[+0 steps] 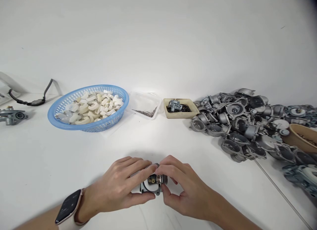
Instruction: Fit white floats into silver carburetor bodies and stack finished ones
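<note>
Near the front of the white table, a carburetor (151,187) is held between both hands, its inner side facing up. A white float and two brass jets show inside it. My left hand (121,183) is closed round its left side, with the thumb along the lower edge and fingers over the top. At its right edge, by the metal float hinge, the thumb and fingers of my right hand (184,187) are pinched on the carburetor. Whether a small pin is between those right fingertips is hidden.
A blue basket (51,116) holds white floats. Beside it are a clear tray (138,99) of thin pins and a cream box (180,115) with black parts. Grey carburetor bowls (235,124) are heaped at right, near a tan bowl (298,139). Another carburetor (12,116) and a wristwatch (37,102) lie left.
</note>
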A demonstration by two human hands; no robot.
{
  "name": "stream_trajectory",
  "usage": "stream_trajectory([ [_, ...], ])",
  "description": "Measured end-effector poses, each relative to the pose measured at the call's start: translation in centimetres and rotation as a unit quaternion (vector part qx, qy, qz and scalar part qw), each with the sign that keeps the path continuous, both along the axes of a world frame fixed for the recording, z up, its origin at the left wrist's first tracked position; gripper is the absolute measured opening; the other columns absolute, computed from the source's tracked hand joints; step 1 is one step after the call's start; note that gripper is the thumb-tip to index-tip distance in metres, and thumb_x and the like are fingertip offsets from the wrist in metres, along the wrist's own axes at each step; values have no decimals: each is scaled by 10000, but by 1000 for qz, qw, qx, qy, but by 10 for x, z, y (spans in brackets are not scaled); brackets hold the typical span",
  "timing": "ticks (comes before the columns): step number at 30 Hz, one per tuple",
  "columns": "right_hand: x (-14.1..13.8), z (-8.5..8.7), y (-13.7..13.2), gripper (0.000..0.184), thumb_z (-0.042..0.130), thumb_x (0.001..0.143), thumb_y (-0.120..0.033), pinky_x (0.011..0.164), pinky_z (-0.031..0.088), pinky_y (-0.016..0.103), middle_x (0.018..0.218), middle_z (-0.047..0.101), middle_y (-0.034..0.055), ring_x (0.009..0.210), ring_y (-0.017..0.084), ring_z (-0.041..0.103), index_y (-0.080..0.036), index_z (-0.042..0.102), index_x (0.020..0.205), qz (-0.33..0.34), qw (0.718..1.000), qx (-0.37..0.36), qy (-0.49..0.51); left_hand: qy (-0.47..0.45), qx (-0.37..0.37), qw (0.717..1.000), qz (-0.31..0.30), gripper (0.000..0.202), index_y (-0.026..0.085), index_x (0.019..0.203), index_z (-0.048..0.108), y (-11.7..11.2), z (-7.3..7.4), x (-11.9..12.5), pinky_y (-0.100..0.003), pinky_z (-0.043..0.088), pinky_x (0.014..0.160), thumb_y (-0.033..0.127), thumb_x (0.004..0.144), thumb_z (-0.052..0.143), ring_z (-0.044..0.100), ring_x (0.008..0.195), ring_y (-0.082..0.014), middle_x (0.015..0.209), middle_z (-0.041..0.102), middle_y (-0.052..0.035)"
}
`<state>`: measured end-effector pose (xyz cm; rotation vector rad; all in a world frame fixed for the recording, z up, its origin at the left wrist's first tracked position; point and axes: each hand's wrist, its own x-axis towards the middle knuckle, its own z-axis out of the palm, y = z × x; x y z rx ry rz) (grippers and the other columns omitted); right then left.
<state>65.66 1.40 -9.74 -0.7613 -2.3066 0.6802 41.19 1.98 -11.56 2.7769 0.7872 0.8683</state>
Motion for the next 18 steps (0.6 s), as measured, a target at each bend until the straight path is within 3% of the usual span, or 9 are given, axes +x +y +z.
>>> stream_trajectory([
  [18, -1, 1, 0, 496, 508, 788, -17, 592, 390, 198, 1020, 563, 27, 833, 112, 534, -242, 478, 1228, 9, 1000, -5, 5, 6, -2, 1000, -1, 514, 146, 1334, 518, 0, 0, 0, -372, 579, 811, 410, 926, 687, 692, 988, -246, 1136, 704, -116],
])
